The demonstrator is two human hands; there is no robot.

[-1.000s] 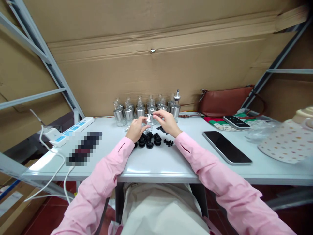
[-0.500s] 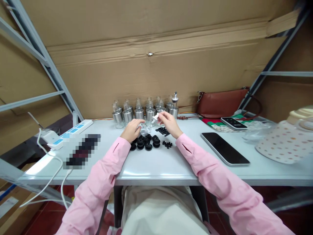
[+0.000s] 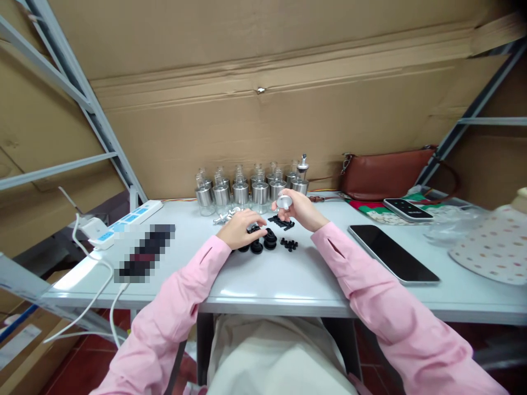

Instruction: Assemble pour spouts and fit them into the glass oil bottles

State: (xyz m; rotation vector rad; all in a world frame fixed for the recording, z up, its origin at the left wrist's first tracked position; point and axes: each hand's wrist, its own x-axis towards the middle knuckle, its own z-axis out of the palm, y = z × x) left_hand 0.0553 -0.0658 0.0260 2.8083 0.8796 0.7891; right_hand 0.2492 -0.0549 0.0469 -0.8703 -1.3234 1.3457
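My right hand point(image 3: 302, 207) is closed on a silver pourer top point(image 3: 284, 202), its round, disc-like face turned toward me, held above the table. My left hand point(image 3: 242, 229) reaches over a group of round black stoppers point(image 3: 269, 240), fingers spread and curved; its fingertips are at the stoppers, and I cannot tell whether they touch. More silver pourer tops point(image 3: 224, 215) lie behind my left hand, partly hidden by it. Thin black strips point(image 3: 282, 221) lie below my right hand, with small black caps point(image 3: 289, 244) nearer to me.
Glass bottles with steel sleeves point(image 3: 260, 193) stand in rows at the back; one bottle point(image 3: 303, 167) bears a pourer. To the right are a phone point(image 3: 391, 252), a dark-faced device point(image 3: 407, 209) and a brown bag point(image 3: 382, 175). A power strip point(image 3: 127, 222) lies left.
My left hand has moved from the silver pourer tops toward me and right, over the black stoppers. The piece in my right hand has turned its round face toward me. The view has shifted slightly.
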